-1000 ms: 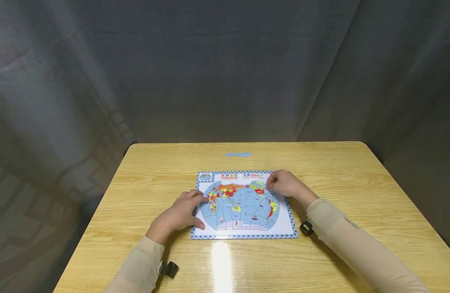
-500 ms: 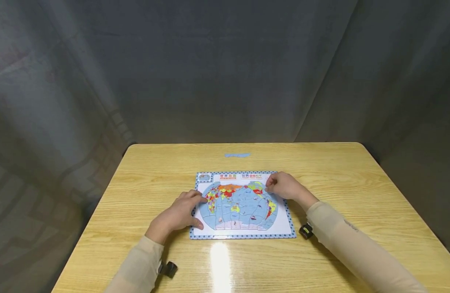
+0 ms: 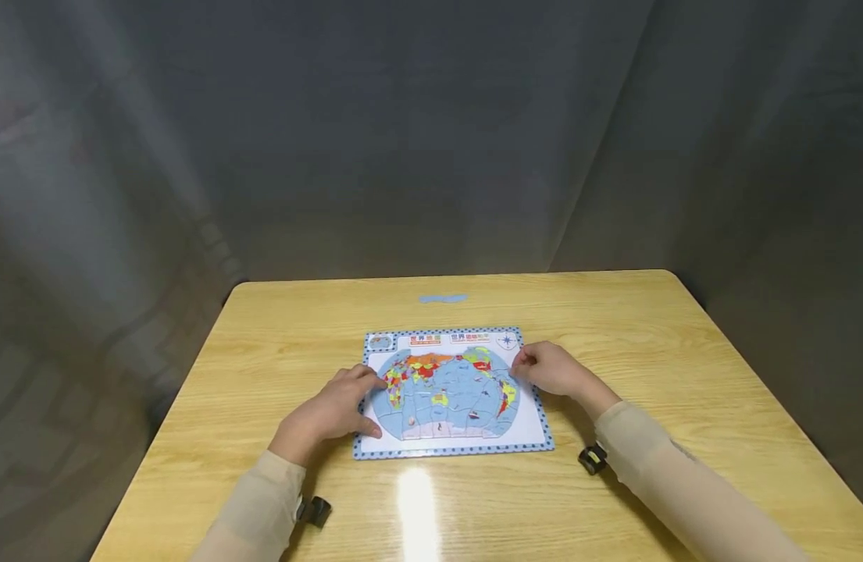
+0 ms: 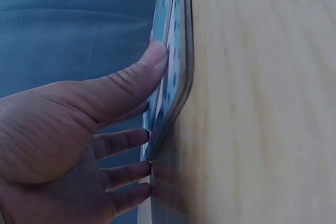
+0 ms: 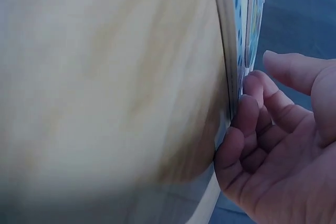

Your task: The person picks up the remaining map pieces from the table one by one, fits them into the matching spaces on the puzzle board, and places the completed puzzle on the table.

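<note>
A world map jigsaw puzzle [image 3: 466, 406] in a flat tray with a blue dotted border [image 3: 459, 450] lies on the table. My left hand [image 3: 336, 410] rests on its left side, thumb and fingers spread; in the left wrist view the thumb [image 4: 155, 53] touches the tray near its edge. My right hand [image 3: 552, 368] is at the right edge of the map. In the right wrist view its fingers [image 5: 247, 111] bend loosely against the tray's side, and the thumb stands apart with nothing pinched. A wavy blue puzzle piece [image 3: 443, 298] lies on the table behind the tray.
The wooden table [image 3: 614, 328] extends around the tray on all sides. A grey curtain [image 3: 403, 156] hangs behind it and at both sides. Each wrist wears a small black camera, one on the left [image 3: 315, 511] and one on the right [image 3: 593, 459].
My right hand has drawn back a little toward the right and nearer, uncovering the compass rose in the tray's corner. The left hand stays on the tray. The whole view has shifted slightly.
</note>
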Tool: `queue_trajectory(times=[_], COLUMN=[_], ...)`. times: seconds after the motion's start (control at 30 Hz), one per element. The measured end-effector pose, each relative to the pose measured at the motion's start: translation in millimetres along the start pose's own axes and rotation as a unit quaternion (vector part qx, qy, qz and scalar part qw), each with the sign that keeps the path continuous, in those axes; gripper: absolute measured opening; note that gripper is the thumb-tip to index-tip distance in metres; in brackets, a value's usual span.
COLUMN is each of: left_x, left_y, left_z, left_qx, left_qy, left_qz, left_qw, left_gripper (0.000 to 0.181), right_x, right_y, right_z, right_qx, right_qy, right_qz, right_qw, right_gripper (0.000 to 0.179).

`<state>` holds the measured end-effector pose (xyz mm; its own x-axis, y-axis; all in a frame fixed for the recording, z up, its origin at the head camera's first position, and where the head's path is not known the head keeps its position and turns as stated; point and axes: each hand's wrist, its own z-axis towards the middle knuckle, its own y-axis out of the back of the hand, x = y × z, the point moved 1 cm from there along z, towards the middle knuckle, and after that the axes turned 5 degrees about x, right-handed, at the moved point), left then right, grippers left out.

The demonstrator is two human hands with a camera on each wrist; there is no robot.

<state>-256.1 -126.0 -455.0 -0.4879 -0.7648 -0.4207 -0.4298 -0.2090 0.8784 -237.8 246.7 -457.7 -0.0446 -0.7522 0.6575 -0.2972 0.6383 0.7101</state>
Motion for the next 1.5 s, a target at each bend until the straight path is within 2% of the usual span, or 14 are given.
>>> queue_trajectory(times=[0.33,0.5,0.67,0.83,1.0,1.23,1.37,1.5], left_x=[1.5,5.2,6.8,-0.8,-7.9,-14.2,-21.0,-26.9], left_y=[12.5,20.1,24.4,29.8,34.6,36.9,37.0,38.6], left_z=[12.2,17.1,28.1,38.3,56.6,93.4,111.2,122.5], left_qx=[-0.041,-0.054,-0.069,-0.062,-0.057,-0.069,-0.058,-0.048], left_qy=[0.024,0.027,0.029,0.027,0.015,0.016,0.006,0.011], left_qz=[0.018,0.025,0.03,0.002,-0.003,0.019,0.016,0.001], left_qw=[0.9987,0.9978,0.9967,0.9977,0.9983,0.9973,0.9982,0.9988], left_gripper=[0.043,0.041,0.042,0.041,0.04,0.028,0.027,0.028], right_x=[-9,-11,-11,-10,-7,-7,-9,-10], right_y=[-3,-3,-4,-10,-13,-14,-15,-17], right_z=[-10.5,-9.4,-5.6,-7.0,-13.5,-25.3,-32.6,-35.7], right_qx=[0.001,0.02,0.027,0.036,0.033,0.035,0.036,0.038], right_qy=[0.009,0.015,0.015,0.009,0.006,0.015,0.016,0.016], right_qz=[0.022,0.057,0.065,0.091,0.096,0.104,0.109,0.113], right_qw=[0.9997,0.9981,0.9974,0.9952,0.9948,0.9939,0.9933,0.9927], right_gripper=[0.011,0.012,0.013,0.013,0.013,0.016,0.017,0.017])
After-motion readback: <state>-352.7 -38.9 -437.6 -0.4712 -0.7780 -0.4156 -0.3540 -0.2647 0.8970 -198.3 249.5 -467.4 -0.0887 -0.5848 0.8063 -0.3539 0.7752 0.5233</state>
